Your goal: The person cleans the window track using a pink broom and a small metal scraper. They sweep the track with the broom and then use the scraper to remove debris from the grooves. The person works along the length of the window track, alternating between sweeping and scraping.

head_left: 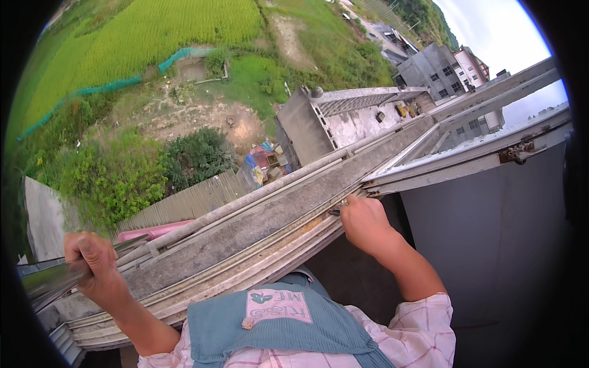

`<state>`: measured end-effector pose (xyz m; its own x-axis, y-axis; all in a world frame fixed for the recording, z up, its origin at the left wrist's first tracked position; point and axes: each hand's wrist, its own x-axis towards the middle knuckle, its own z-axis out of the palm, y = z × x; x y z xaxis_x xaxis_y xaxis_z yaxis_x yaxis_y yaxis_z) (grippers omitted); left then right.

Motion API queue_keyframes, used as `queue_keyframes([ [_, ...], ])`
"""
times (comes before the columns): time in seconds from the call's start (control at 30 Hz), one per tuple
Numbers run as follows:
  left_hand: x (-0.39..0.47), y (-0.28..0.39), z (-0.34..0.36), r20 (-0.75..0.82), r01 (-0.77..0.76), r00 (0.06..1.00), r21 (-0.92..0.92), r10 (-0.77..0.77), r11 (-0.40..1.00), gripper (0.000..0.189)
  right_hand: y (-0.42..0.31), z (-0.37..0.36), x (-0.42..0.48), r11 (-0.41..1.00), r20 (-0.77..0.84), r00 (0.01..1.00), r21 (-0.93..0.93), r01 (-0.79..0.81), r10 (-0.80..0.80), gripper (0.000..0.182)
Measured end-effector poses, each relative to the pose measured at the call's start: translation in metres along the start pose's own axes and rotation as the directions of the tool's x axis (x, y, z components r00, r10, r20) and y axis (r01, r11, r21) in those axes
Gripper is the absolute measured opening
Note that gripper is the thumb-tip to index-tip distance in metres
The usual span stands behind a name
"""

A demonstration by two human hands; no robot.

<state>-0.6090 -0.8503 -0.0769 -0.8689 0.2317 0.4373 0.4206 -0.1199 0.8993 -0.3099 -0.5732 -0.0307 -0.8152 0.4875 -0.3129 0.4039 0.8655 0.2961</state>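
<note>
My left hand (94,267) is wrapped around the edge of a glazed window sash (48,283), which is blurred and cut off at the left rim. Over the sliding-window track (257,255), my right hand (366,223) is closed in a fist. A small dark tip (335,212) pokes out of this fist towards the track; the rest of that small tool is hidden by the fingers. The track's grooves are dirty, with a rusty orange patch (310,226) just left of the right hand. Beyond the track runs a rough concrete sill (239,237).
A second window sash (441,168) with a worn, dirty bottom rail stands right of my right hand. A pipe rail (248,186) edges the sill on the outside. Far below lie a corrugated fence (184,200), bushes (198,154) and a neighbouring flat roof (368,117).
</note>
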Motion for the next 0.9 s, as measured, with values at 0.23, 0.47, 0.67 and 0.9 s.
queue_keyframes([
  [0.23, 0.001, 0.001, -0.001, 0.011, -0.002, 1.000, -0.009, 0.002, 1.000, 0.033, 0.012, -0.009, 0.010, 1.000, 0.062, 0.998, -0.009, 0.005, -0.004, 0.007],
  [0.47, 0.001, 0.003, -0.002, -0.018, 0.011, 1.000, 0.027, -0.011, 1.000, 0.034, 0.027, -0.043, -0.008, 0.982, -0.216, 0.958, 0.058, -0.180, 0.188, 0.008],
  [0.67, 0.002, 0.000, 0.000, -0.011, 0.027, 1.000, -0.003, -0.027, 1.000, 0.034, 0.032, 0.004, -0.001, 0.999, 0.018, 1.000, -0.039, 0.012, -0.012, 0.005],
  [0.9, 0.002, 0.000, -0.002, 0.003, -0.006, 1.000, 0.023, 0.006, 1.000, 0.034, 0.032, -0.004, 0.008, 0.994, 0.043, 0.993, -0.021, 0.108, -0.107, 0.005],
])
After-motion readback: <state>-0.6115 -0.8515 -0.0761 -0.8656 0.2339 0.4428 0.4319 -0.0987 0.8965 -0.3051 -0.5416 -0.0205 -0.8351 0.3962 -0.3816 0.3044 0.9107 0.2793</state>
